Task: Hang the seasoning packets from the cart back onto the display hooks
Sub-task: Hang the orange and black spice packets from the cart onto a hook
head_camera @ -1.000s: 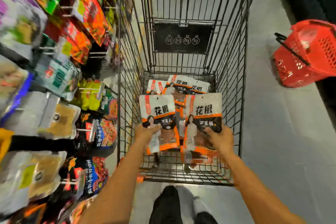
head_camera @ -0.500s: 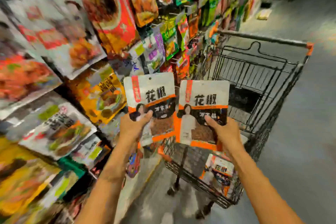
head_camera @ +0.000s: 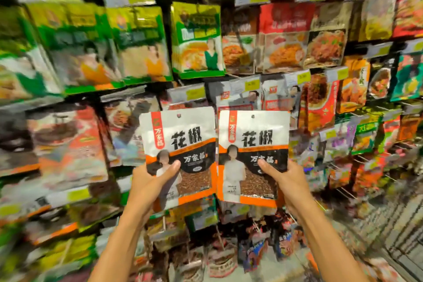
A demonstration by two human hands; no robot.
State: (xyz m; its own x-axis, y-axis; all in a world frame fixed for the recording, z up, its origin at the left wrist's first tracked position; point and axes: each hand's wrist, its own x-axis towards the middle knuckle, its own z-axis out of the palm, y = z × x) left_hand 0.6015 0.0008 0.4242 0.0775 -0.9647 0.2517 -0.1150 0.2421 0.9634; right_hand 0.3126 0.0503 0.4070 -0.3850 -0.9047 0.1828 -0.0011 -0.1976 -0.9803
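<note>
Left hand (head_camera: 151,181) grips left packet (head_camera: 180,135), right hand (head_camera: 286,178) right packet (head_camera: 254,135), by the lower edges at mid-frame; both upright, hang holes (head_camera: 178,116) uppermost, before the blurred display (head_camera: 194,92).

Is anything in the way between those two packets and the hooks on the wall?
Nothing visible is in the gap. The left hand holds the left packet and the right hand holds the right packet up. Other hanging packets fill the view ahead, and the held ones hide what lies straight behind them.
</note>
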